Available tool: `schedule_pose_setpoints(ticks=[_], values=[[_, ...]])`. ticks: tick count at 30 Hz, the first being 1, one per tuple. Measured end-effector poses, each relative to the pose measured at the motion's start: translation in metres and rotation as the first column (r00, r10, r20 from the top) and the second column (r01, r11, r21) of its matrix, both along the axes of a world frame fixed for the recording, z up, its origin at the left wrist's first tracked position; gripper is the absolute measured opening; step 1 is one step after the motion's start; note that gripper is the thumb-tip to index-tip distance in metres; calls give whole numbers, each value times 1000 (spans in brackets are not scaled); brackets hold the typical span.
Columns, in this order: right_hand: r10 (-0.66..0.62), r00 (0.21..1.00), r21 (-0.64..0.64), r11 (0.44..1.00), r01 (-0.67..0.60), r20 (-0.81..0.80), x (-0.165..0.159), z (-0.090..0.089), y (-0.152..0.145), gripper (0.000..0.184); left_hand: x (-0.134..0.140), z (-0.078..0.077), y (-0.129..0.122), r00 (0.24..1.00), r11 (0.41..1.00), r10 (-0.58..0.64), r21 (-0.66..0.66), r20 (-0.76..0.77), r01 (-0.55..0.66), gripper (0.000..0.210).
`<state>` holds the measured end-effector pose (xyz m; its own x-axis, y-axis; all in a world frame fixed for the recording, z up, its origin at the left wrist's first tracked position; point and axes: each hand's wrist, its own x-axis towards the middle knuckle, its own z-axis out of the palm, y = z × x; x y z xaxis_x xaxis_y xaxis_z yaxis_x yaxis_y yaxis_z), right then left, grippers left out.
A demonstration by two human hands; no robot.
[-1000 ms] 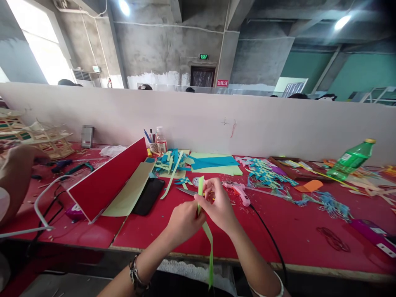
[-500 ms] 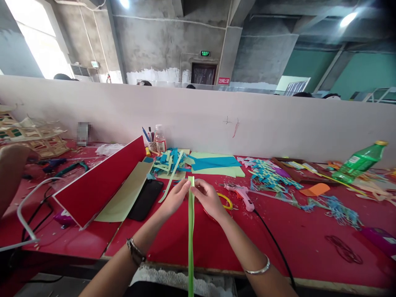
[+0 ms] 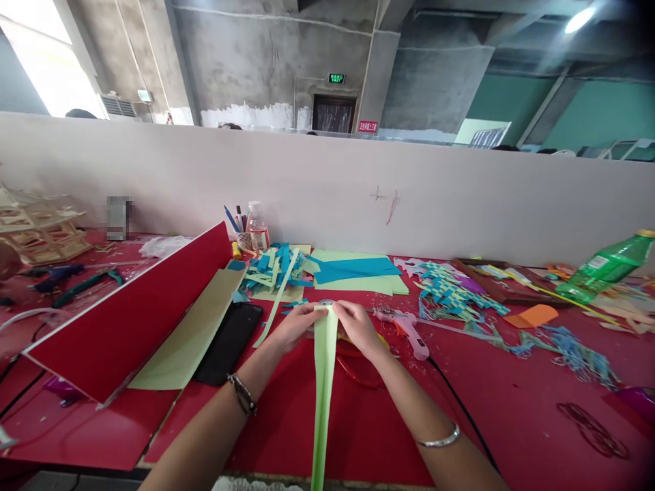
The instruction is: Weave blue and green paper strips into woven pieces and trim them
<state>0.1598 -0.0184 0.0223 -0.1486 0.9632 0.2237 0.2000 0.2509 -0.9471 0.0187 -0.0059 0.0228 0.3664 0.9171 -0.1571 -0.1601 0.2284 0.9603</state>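
A long light green paper strip [image 3: 323, 368] hangs lengthwise toward me, with a crease down its middle and its two halves partly spread. My left hand [image 3: 299, 324] pinches the strip's far end at its left corner. Opposite it, my right hand [image 3: 357, 326] grips the right corner between thumb and fingers. Just beyond my hands, a pair of scissors with yellow and red handles [image 3: 361, 372] is partly hidden by my right hand and forearm. Right of that hand lies a pink glue gun [image 3: 406, 331] with a black cord.
Blue and green paper scraps [image 3: 276, 269] are heaped behind my hands, near flat sheets [image 3: 358, 273]. A black phone [image 3: 229, 343] and an upright red board [image 3: 138, 314] stand left. Woven paper [image 3: 450, 290] and a tilted green bottle [image 3: 606, 267] are right.
The strip's far end has spread from a narrow fold into a wider, opened shape. My hands have moved slightly apart and a little lower in view. The camera view has shifted slightly.
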Motion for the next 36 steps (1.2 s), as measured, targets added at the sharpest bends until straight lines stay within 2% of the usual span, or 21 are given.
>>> schedule_pose_setpoints(ticks=[3,5,15,22,25,27,31,33,36], values=[[-7,1000,-12,1000,7,15,1,-6,-1,32,3,-8,1,997,993,5,-115,72,3,34],[-11,1000,-22,1000,12,18,-1,-10,-3,32,3,-13,1,998,991,36,-130,54,-28,36],[-22,1000,-50,999,22,-15,-11,-24,-12,37,-3,-28,-1,979,986,167,-5,-119,-169,43],[-40,999,-35,999,39,-13,-11,-28,-11,38,-3,-34,2,964,976,216,27,-157,-215,44],[-53,998,-28,998,53,-22,-11,-29,-10,38,-4,-33,2,961,972,235,34,-148,-232,44],[-71,997,-19,997,70,-30,-10,-30,-10,37,-5,-28,0,971,980,198,0,-133,-199,46],[-167,984,43,985,170,-59,-8,-29,-7,35,-3,-18,-9,990,990,42,-130,-137,-60,49],[-196,979,61,978,200,-63,-7,-29,-7,36,-1,-16,-12,988,992,21,-117,-150,-39,45],[-141,990,34,989,141,-18,-8,-27,-7,38,1,-18,-13,985,998,44,-37,-168,-51,42]])
